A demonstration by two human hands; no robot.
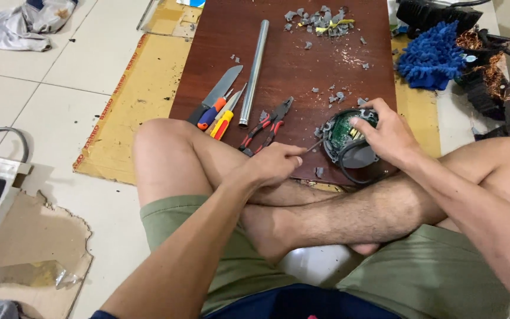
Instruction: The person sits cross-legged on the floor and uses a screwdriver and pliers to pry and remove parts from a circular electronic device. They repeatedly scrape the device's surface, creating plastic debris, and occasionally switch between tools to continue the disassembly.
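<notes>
My right hand grips a round grey device with a green circuit board showing, held on the near edge of a dark brown board. My left hand is closed on a thin screwdriver whose tip touches the device's left rim. A black cable loops from under the device. My crossed legs lie in front of the board.
On the board lie red-handled pliers, a knife, two small screwdrivers, a metal tube and several grey plastic fragments. A blue mop head and tangled wire sit at the right. Cardboard lies under the board.
</notes>
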